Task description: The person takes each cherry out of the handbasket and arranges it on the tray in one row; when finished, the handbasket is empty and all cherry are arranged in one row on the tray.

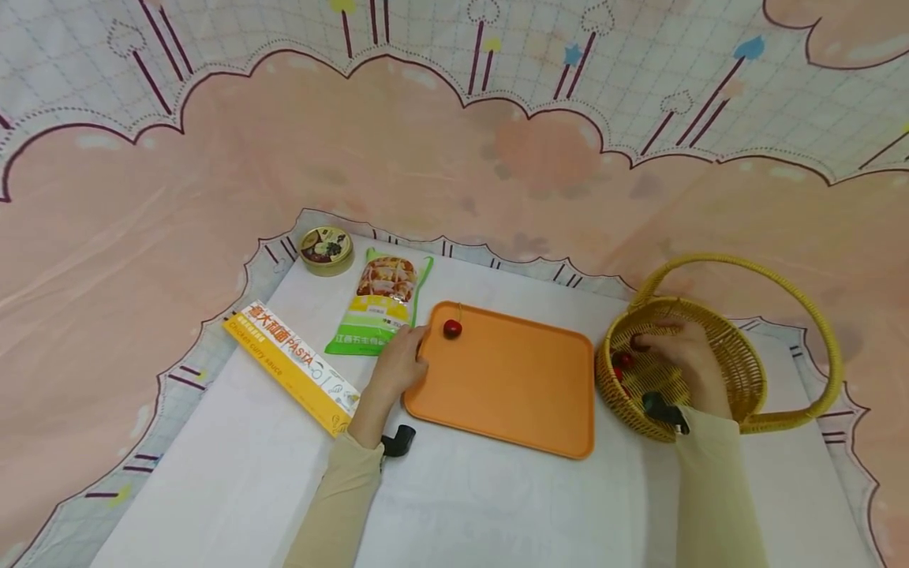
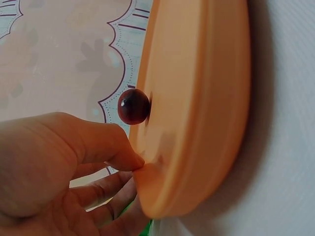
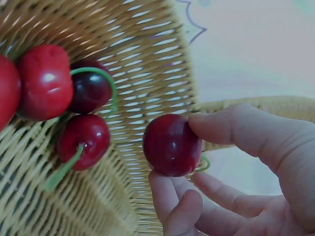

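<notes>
**Cherry pinched inside the basket, tray steadied at its corner**

A dark red cherry (image 3: 171, 145) is pinched between the thumb and fingertips of the right hand (image 1: 685, 359), a green stem curling behind the fingers. The hand is reached into the wicker basket (image 1: 753, 371) with the wrist over the near rim and the beige sleeve trailing back toward the body. Just beside the held fruit, more cherries (image 3: 59, 103) are clustered against the woven wall, red and dark ones touching.

The near left corner of the orange tray (image 1: 511, 386) is gripped by the left hand (image 1: 401, 363), thumb pressed on the rim and fingers curled beneath. A single cherry on the tray (image 1: 452, 329) is seen close to that corner, apart from the thumb.

Beyond the left hand, a green food pouch (image 1: 379, 304), a yellow pasta box (image 1: 291, 364) and a round tin (image 1: 326, 248) are laid on the white table (image 1: 497, 505).
</notes>
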The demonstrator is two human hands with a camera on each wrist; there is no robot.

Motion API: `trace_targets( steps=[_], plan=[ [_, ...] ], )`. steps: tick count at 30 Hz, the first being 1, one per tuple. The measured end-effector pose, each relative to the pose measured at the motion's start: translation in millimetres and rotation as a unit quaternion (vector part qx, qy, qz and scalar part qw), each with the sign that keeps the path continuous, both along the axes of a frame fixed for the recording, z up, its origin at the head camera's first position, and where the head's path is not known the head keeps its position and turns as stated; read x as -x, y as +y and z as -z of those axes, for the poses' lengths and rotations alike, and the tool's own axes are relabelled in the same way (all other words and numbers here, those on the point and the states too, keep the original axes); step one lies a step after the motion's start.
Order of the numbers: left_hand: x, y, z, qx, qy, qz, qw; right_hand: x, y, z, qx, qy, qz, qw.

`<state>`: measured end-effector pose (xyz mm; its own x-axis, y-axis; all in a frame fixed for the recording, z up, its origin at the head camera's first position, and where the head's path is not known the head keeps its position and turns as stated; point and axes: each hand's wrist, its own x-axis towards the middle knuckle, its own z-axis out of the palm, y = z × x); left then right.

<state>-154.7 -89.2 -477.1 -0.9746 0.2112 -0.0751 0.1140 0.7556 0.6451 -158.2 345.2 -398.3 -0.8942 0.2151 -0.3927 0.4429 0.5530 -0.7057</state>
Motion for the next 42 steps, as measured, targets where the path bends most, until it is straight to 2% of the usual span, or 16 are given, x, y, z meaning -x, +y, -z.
trace_targets(
  steps=[3, 6, 12, 16, 19, 22, 25, 30, 33, 38, 42],
  plan=[
    [0.5, 0, -0.4, 0.002, -0.001, 0.0, 1.0, -4.0, -2, -5.8, 0.003, 0.015, 0.001, 1.0],
    [0.8, 1, -1.1, 0.0, -0.003, 0.001, 1.0, -9.1, -6, -10.7, 0.019, 0.05, -0.005, 0.999],
    [-0.4, 1, -2.3, 0.004, 0.001, 0.002, 1.0, -17.0, -28, -20.0, 0.076, 0.125, -0.029, 0.989],
    [0.9, 0, -3.0, 0.0, 0.01, 0.01, 0.9999, -16.2, -53, -27.6, 0.066, 0.14, -0.047, 0.987],
    [1.4, 1, -2.4, 0.001, 0.012, 0.015, 0.9998, -11.0, -79, -26.8, 0.041, 0.137, -0.061, 0.988],
    [0.7, 0, -2.0, 0.003, 0.012, 0.012, 0.9998, -3.0, -112, -14.7, 0.04, 0.141, -0.073, 0.987],
    [-0.1, -1, -1.8, 0.005, 0.014, 0.008, 0.9999, 3.8, -150, 8.6, 0.041, 0.162, -0.076, 0.983],
    [-0.8, -2, -0.6, 0.006, 0.011, 0.005, 0.9999, 9.2, -208, 51.0, 0.078, 0.172, -0.034, 0.981],
    [-0.8, -2, 0.1, 0.002, 0.008, 0.002, 1.0, 12.9, -230, 67.9, 0.074, 0.179, -0.01, 0.981],
    [-0.9, -2, 0.5, 0.0, 0.015, 0.0, 0.9999, 19.1, -247, 80.6, 0.025, 0.202, 0.002, 0.979],
    [-0.2, -2, 0.5, 0.0, 0.019, 0.005, 0.9998, 21.6, -253, 84.0, 0.018, 0.207, 0.001, 0.978]
  ],
)
